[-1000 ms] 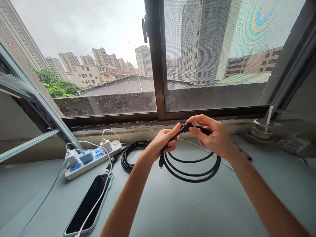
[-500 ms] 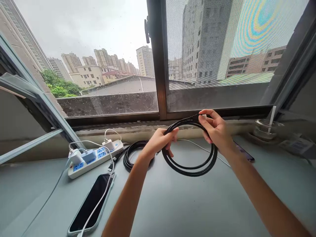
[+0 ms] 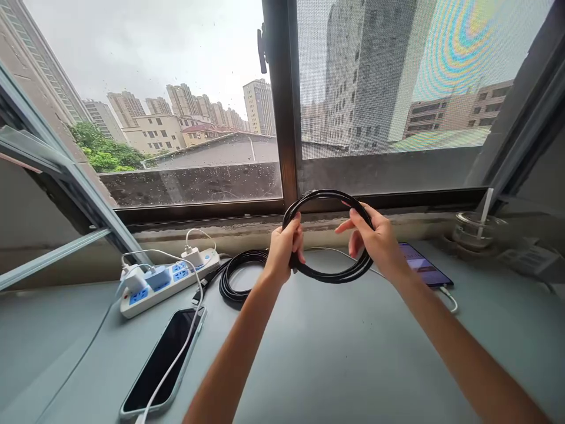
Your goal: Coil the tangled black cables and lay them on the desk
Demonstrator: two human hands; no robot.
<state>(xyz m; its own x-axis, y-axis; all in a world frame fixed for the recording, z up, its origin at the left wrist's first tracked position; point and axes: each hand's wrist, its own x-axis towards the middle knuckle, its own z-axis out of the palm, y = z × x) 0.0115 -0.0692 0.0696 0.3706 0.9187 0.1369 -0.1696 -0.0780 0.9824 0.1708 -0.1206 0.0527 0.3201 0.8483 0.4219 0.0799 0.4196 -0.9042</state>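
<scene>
A loop of black cable (image 3: 334,277) is held up above the table between my two hands. My left hand (image 3: 281,246) is closed around the loop's left side, with the thumb pointing up along it. On the right side, my right hand (image 3: 377,240) has its fingers loosely curled round the loop, the fingertips showing inside the ring. Behind my left forearm a second black cable coil (image 3: 224,288) lies on the table, partly hidden by the arm.
A white power strip (image 3: 170,284) with plugged-in chargers sits at left, near a dark-screened phone (image 3: 154,368) crossed by a white cord. Behind my right wrist lies a lit phone (image 3: 426,268) with a white cable. A glass jar (image 3: 472,232) stands by the window frame (image 3: 289,147).
The loop has risen and drawn together into a smaller, tighter ring. My right hand has moved down from its top to its right side; the left hand now grips the left side more upright.
</scene>
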